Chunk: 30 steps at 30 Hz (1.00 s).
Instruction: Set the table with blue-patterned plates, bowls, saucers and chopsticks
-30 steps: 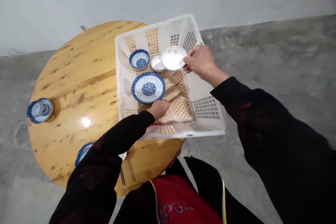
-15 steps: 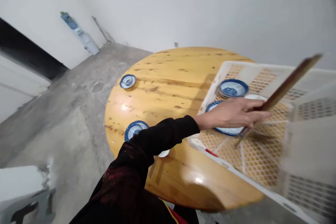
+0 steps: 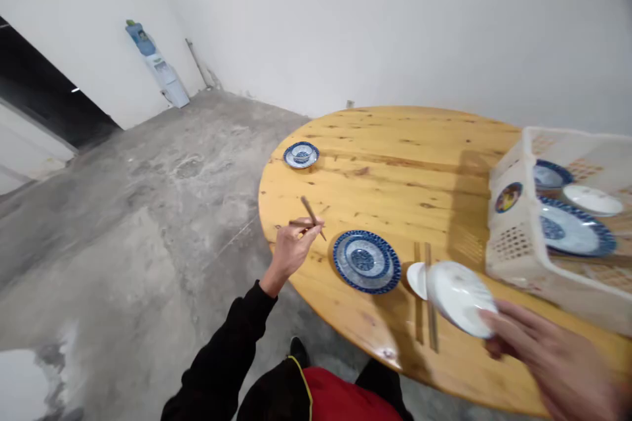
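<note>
My left hand [image 3: 292,247] is closed around a pair of chopsticks [image 3: 310,210], held over the table's near left edge. My right hand [image 3: 538,342], blurred, grips a white bowl [image 3: 459,296] by its side, tilted above the table. Between the hands, a blue-and-white bowl [image 3: 363,256] rests on a blue-rimmed plate [image 3: 392,275]. Beside that plate another pair of chopsticks [image 3: 419,325] lies on the wood, next to a small white piece of tableware [image 3: 416,279] partly hidden by the held bowl.
A white plastic basket [image 3: 516,243] stands on the round wooden table [image 3: 395,158] at right, holding a blue-rimmed plate [image 3: 575,230] and a white bowl [image 3: 592,199]. Another bowl-and-plate setting [image 3: 301,154] sits at the far left edge. A water dispenser [image 3: 165,72] stands by the wall.
My left hand has moved left, out of the basket, with chopsticks in it. My right hand has come into view gripping a white bowl. The view has shifted left.
</note>
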### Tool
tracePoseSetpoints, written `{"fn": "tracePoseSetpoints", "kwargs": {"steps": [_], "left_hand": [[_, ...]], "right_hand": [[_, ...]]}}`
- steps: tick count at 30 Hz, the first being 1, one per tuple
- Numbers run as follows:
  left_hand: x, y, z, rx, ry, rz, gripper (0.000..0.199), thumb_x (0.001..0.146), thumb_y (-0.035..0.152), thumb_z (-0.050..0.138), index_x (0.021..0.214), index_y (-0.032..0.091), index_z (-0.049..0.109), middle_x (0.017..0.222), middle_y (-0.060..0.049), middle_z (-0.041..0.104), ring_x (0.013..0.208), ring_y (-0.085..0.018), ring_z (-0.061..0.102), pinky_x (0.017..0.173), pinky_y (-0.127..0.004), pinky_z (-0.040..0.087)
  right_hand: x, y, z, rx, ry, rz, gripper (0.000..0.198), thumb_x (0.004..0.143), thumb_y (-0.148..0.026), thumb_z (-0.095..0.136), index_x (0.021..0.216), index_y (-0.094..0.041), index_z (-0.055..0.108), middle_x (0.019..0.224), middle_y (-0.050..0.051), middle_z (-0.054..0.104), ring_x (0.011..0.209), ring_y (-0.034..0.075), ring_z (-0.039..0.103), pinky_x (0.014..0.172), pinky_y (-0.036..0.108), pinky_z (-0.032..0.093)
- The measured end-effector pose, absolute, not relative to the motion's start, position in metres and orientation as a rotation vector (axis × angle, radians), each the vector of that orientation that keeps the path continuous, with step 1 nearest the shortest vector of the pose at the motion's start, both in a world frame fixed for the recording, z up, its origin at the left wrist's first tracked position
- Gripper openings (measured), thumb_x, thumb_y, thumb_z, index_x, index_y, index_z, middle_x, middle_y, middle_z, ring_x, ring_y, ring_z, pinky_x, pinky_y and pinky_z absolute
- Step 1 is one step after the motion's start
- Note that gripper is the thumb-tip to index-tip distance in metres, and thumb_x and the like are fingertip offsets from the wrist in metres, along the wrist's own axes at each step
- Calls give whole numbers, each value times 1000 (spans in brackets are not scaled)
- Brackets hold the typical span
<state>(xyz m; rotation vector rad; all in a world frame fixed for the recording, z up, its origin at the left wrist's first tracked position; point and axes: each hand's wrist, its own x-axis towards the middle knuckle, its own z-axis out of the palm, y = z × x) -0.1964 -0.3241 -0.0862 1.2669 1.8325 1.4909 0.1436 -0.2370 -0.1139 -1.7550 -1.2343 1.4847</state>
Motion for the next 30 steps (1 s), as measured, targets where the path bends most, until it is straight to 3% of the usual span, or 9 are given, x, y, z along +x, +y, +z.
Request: {"fn": "tracePoseSetpoints", "kwargs": {"steps": [1,3,8,15,21,30], "left_hand": [[-212,-342,-91,1240,1861,1499,20,91,30,64,98,18,79,105,-9,79,100,-23,74,90,-35,59],[-237,-368,-99,1181,1911,1537,22,92,31,63,100,18,78,108,-10,79,106,-24,73,94,-38,59],[-289,-388,-125,1093,2003,1630,23,93,32,62,101,16,77,110,-11,78,111,-25,72,103,-45,56],[-379,-355,-160,1147,2028,1545,24,96,34,56,105,17,71,110,-11,75,104,-23,73,98,-45,59],[-464,-304,-168,1288,1963,1368,25,97,35,56,108,17,69,111,-11,73,106,-23,72,99,-47,59],[-527,-227,-153,1522,1808,1178,23,100,34,50,107,19,66,112,-10,71,109,-22,70,101,-46,58]], "right_hand": [[118,-256,-118,-1720,-1245,1461,27,50,-52,79,68,-37,66,56,12,58,48,29,63,39,38,45],[61,-280,-128,-1635,-1270,1473,29,47,-48,75,68,-32,63,49,7,55,42,27,60,39,39,49],[-72,-280,-161,-1572,-1245,1578,16,59,-32,64,70,-21,61,49,2,60,43,16,57,40,25,48],[-198,-216,-220,-1689,-1077,1458,9,66,-9,56,67,-18,55,49,2,60,41,12,55,38,19,44],[-273,-158,-256,-1723,-826,1403,17,69,-5,58,70,-21,53,48,1,60,44,13,57,40,18,46],[-329,-122,-264,-1787,-560,1276,11,71,-7,56,73,-17,56,50,0,60,46,12,59,42,17,47]]}}
